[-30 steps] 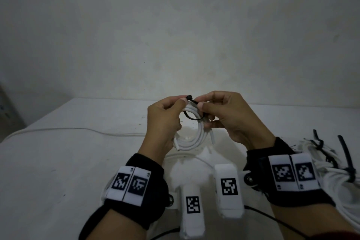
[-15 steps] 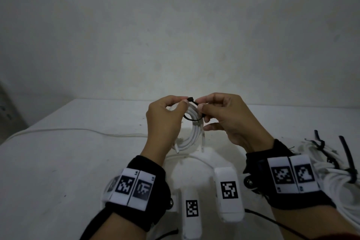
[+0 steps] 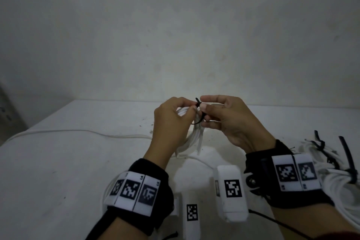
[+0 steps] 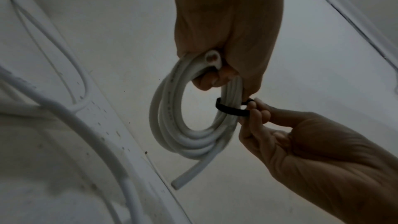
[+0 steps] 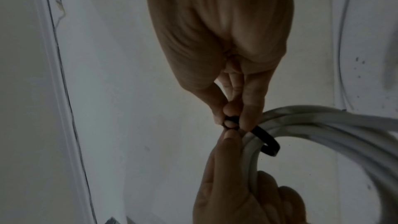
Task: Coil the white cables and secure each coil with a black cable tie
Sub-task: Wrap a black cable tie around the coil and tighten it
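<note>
I hold a coil of white cable (image 4: 178,125) up above the white table (image 3: 58,161). My left hand (image 3: 171,121) grips the coil's top, fingers curled round its strands (image 5: 254,156). A black cable tie (image 4: 231,111) loops round the coil just below that grip. My right hand (image 3: 224,117) pinches the tie (image 3: 198,103) at its head between thumb and fingertips (image 5: 231,122), and the tie's tip sticks up between the two hands. The loop (image 5: 267,140) hangs slack round the strands. One cut cable end (image 4: 178,181) dangles free below the coil.
A loose white cable (image 3: 78,133) runs across the table to the left. At the right edge lie white coils (image 3: 341,177) bound with black ties (image 3: 348,158). Two white tagged blocks (image 3: 231,189) stand between my wrists, and a thin black wire (image 3: 272,222) trails near the right forearm.
The tie's loop has drawn smaller round the coil and its tip now pokes up between my hands. Both hands stayed close together; the coil turned more edge-on.
</note>
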